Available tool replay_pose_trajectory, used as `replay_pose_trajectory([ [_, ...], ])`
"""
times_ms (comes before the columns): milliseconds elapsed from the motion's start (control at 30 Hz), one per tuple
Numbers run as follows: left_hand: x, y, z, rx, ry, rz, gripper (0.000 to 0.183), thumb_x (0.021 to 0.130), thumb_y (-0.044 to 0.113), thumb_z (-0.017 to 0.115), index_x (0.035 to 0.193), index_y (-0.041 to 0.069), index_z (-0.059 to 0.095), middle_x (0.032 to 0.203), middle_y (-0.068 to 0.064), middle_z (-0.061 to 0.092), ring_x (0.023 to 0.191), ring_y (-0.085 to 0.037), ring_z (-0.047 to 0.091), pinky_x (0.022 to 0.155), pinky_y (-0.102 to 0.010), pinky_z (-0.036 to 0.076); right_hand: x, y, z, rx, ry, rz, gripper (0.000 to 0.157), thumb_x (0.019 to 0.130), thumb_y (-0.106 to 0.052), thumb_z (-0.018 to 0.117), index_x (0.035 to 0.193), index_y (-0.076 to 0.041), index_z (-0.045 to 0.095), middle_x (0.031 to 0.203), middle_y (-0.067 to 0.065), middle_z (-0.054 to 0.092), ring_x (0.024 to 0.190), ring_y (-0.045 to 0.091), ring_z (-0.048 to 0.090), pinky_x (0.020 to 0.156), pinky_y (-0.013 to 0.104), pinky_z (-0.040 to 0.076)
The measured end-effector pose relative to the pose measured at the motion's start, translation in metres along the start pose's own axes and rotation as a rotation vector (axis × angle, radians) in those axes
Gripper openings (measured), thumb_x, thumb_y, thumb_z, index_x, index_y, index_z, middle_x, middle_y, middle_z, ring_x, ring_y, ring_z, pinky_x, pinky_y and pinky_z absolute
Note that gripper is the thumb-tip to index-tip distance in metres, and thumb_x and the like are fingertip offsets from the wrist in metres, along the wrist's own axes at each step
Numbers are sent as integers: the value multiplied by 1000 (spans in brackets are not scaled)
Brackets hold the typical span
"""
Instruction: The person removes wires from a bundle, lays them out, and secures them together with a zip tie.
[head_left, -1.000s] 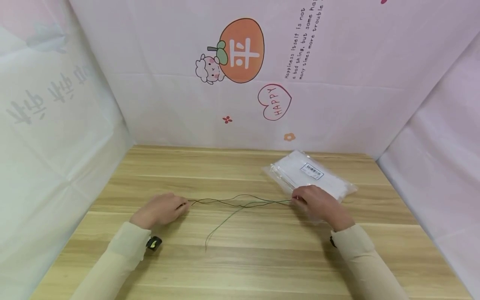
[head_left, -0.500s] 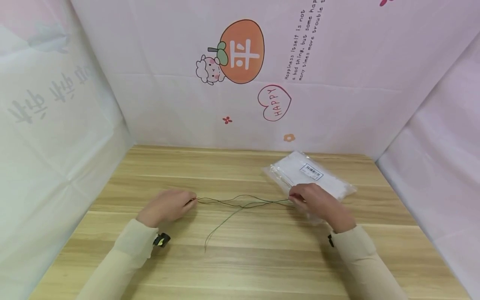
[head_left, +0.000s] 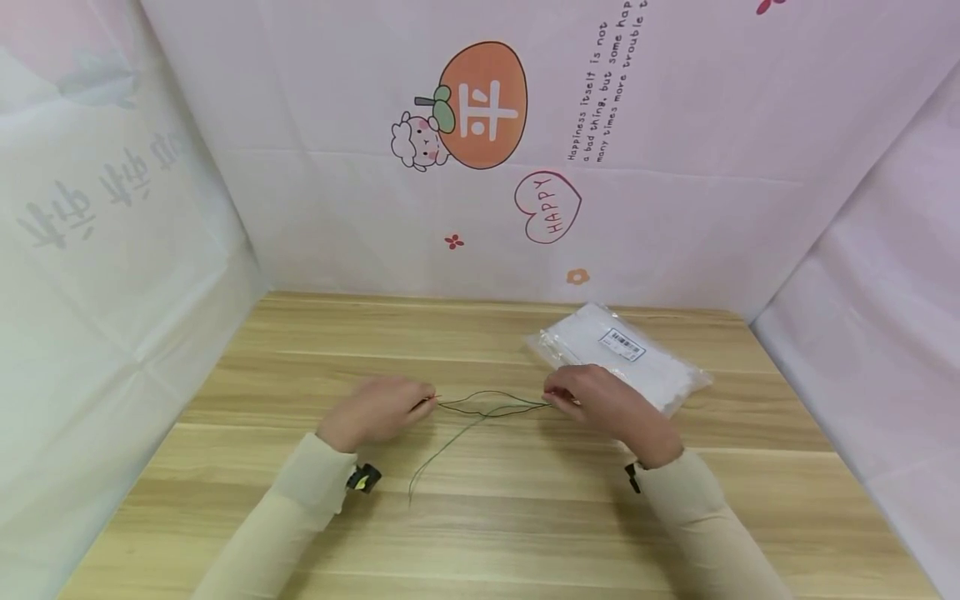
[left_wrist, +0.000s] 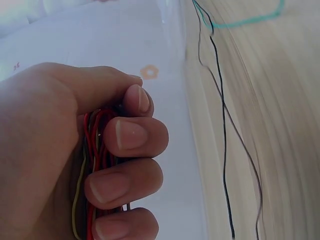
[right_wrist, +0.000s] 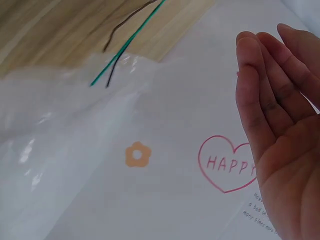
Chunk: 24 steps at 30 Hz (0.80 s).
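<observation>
In the head view my left hand (head_left: 378, 410) is left of centre, above the table. Its curled fingers grip a bundle of thin wires (left_wrist: 95, 150), red with some yellow, seen in the left wrist view. Loose black, brown and green wires (head_left: 487, 414) lie between my two hands; a green one trails toward the front. My right hand (head_left: 611, 411) is at their right side. The right wrist view shows its fingers fairly straight and together, with no wire visible in them. Wire ends (right_wrist: 100, 75) lie over a clear plastic bag.
A flat clear bag (head_left: 626, 346) with white contents and a barcode label lies at the back right of the wooden table (head_left: 480, 533). Printed white cloth (head_left: 337, 225) stands behind and at both sides. A small black device (head_left: 363, 478) is on the left wrist.
My left hand has moved right toward the middle, with the wire bundle. My right hand has moved left along the loose wires, so the hands are closer together. The bag stays in place.
</observation>
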<state>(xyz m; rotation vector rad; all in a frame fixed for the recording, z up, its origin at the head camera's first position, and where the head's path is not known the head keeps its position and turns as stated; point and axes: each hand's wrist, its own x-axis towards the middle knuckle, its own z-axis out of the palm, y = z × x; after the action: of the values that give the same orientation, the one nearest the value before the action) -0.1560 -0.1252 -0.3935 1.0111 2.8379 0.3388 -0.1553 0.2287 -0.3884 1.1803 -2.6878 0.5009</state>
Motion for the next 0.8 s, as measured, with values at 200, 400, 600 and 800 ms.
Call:
replay_pose_trajectory([
  [200,13,17,3,-42,-5,45,37,112,24,48,75,20,46,65,8,34,60,-7,36,57,-26,32,15,-17,6,19,15,-57,4,97,-7,75,93,-8,74,86,-3,72,76,4,61,69,22,55],
  [400,24,33,7,-35,-3,92,37,112,26,47,76,21,47,65,9,35,58,-7,37,56,-25,31,30,-34,14,11,-11,-84,6,100,-12,73,98,-7,76,92,0,76,81,7,67,73,24,58],
  [600,31,46,11,-32,17,103,35,112,28,48,79,20,52,64,9,36,57,-7,37,56,-24,32,41,-44,22,18,29,-113,7,99,-14,74,100,-8,77,93,0,77,80,7,69,73,22,57],
  [800,32,54,13,-68,-2,103,26,113,29,46,102,18,66,65,10,37,59,-6,38,57,-24,34,44,-50,29,5,65,-143,6,98,-14,76,99,-9,79,93,-1,79,81,8,72,74,22,59],
])
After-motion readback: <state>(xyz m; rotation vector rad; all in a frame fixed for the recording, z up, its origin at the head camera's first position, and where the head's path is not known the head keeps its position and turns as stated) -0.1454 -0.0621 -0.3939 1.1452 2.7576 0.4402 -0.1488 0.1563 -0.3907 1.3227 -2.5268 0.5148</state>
